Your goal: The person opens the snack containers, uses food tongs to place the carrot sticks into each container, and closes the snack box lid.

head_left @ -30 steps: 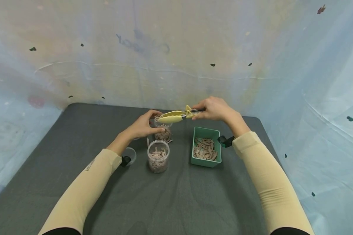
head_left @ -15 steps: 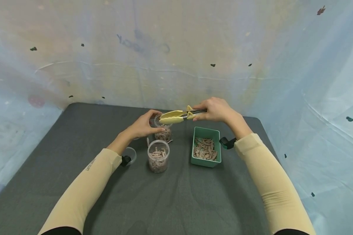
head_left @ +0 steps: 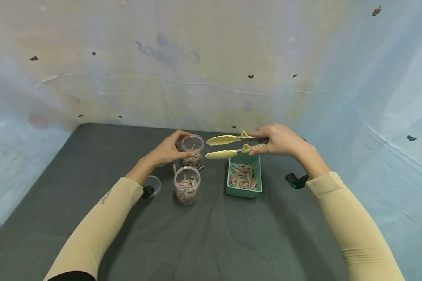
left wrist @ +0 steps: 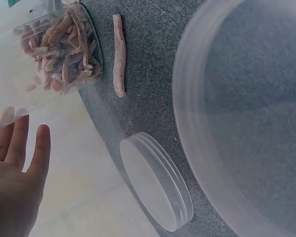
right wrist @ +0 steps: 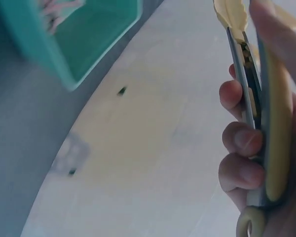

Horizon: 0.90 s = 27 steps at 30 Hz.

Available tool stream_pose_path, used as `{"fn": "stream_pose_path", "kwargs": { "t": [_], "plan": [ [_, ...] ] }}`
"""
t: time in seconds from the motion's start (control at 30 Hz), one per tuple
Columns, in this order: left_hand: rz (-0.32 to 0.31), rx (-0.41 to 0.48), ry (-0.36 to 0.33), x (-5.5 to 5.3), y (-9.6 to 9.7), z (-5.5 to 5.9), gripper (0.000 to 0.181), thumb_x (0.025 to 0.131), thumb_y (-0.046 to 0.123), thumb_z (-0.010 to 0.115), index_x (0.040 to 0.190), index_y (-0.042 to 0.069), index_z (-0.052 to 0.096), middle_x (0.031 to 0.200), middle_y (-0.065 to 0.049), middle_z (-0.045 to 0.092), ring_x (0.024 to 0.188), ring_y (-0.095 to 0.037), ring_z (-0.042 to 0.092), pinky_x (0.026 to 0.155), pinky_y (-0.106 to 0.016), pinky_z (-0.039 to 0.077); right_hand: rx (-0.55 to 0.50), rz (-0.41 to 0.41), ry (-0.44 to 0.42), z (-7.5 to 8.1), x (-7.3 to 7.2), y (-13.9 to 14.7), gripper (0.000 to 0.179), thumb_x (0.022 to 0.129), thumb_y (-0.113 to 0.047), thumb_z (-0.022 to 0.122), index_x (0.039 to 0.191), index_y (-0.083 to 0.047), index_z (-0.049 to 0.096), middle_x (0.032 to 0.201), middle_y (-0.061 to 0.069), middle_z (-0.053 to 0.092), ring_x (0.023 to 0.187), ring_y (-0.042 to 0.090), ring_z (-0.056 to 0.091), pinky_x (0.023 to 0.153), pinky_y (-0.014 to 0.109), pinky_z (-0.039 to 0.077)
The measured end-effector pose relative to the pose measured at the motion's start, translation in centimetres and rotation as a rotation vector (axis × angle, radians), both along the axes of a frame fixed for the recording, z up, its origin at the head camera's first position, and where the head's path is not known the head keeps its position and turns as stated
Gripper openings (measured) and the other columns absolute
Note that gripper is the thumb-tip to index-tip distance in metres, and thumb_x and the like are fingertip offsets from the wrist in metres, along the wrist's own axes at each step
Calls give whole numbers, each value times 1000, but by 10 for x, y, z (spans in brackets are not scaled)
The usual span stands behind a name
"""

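My left hand (head_left: 167,150) holds the far clear plastic jar (head_left: 193,150), thumb on the near side and fingers on the far side. Pale brown strips (left wrist: 64,49) fill its lower part. My right hand (head_left: 283,139) grips yellow-tipped metal tongs (head_left: 228,146), whose arms stand apart with nothing between the tips. The tips hover right of the far jar, partly above the back of a green tray (head_left: 244,192) that contains more strips. In the right wrist view, fingers curl around the tong handles (right wrist: 276,133).
A second clear jar (head_left: 187,187) with strips stands nearer on the dark tabletop (head_left: 211,242). Clear lids lie to the left, one lid (head_left: 152,185) under the left wrist and another lid (left wrist: 155,180) beyond. A loose strip (left wrist: 119,54) lies beside the jars. A pale sheet (head_left: 211,58) hangs behind.
The tongs have moved right, away from the far jar's mouth, and their arms have spread; the strips seen at their tips one second ago are gone. My left hand stays on the jar.
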<state>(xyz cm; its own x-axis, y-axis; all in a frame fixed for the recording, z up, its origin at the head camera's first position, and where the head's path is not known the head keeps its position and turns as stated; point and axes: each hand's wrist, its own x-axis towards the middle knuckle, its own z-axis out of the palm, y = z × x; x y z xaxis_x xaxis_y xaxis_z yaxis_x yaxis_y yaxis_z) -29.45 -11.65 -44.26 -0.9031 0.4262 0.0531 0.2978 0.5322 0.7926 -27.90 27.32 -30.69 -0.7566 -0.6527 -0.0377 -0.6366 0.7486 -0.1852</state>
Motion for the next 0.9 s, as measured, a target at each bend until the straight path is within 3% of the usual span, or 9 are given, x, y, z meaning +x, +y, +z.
{"fn": "stream_pose_path", "kwargs": {
  "t": [0.13,0.37,0.5,0.67,0.9],
  "plan": [
    [0,2,2,0,-2,0,81,93,42,79,155,10,38,154,-12,46,144,-38,41,113,-54,41,56,-22,-25,-2,7,20,78,82,-55,85,141,-7,66,96,2,69,75,13,58,69,40,50],
    [-1,1,4,-1,-3,0,81,93,42,79,155,10,38,154,-12,46,145,-37,40,113,-54,41,125,-104,-66,-2,20,46,88,80,-67,80,141,-5,65,118,12,74,92,22,71,80,49,57],
    [-4,3,1,0,-2,1,81,94,42,79,155,10,38,154,-12,46,144,-37,40,113,-54,41,146,-154,-73,-1,26,55,84,80,-69,79,133,-5,65,119,12,73,97,25,71,80,50,57],
    [-3,3,-1,0,-2,0,79,94,41,79,155,11,38,154,-12,46,144,-37,41,113,-53,42,192,-176,-82,-1,29,58,86,77,-75,77,128,-8,64,112,6,72,92,19,69,76,47,56],
    [-4,5,-1,2,-1,2,79,94,40,79,155,10,38,153,-13,46,143,-37,41,112,-54,42,250,-135,-59,-4,28,48,77,77,-68,82,124,-9,66,88,-6,64,78,10,60,67,40,51]
  ]
}}
